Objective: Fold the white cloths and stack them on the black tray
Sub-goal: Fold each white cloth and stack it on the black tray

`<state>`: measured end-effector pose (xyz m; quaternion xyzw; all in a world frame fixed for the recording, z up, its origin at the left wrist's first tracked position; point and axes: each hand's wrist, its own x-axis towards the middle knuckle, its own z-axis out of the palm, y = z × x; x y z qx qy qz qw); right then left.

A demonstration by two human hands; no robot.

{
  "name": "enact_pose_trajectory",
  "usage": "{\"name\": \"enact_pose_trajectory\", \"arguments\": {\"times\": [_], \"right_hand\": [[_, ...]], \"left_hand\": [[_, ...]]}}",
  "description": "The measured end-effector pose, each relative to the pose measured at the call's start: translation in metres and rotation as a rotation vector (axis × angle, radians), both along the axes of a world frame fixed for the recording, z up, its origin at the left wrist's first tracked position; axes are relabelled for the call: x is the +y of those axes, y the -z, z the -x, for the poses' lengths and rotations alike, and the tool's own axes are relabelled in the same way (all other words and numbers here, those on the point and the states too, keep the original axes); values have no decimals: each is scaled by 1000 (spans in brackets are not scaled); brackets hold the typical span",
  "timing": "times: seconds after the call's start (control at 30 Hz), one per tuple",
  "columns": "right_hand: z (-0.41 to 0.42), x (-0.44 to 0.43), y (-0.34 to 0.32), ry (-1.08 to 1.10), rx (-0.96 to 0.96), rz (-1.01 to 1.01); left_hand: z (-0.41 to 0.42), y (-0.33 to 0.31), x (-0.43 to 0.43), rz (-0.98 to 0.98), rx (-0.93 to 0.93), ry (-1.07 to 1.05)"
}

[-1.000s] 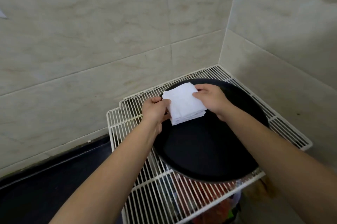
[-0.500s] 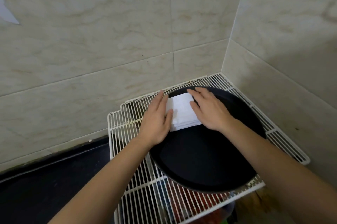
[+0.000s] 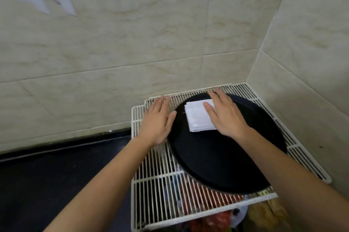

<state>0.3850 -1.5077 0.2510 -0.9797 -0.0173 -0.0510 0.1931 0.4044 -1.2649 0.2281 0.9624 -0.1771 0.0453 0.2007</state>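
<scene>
Folded white cloths (image 3: 198, 116) sit at the far-left edge of the round black tray (image 3: 217, 156). The right hand (image 3: 226, 116) lies flat on them, fingers straight, likely smoothing the stack. The left hand (image 3: 156, 122), fingers also straight, seems to steady the tray's rim.

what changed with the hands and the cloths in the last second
The folded cloths, held by both hands a second ago, now lie at the far side of the tray. The left hand let go and moved left to the tray rim, fingers straight. The right hand opened and rests flat on the cloths. Tray and rack stayed.
</scene>
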Motion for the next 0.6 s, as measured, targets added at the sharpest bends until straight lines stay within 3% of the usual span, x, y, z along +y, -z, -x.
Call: {"name": "enact_pose_trajectory", "arguments": {"times": [0.27, 0.6], "right_hand": [[-12, 169, -8, -333, -78, 42], [117, 472, -1, -743, -118, 155]], "left_hand": [[83, -18, 169, -140, -77, -429], [294, -12, 440, -240, -17, -857]]}}
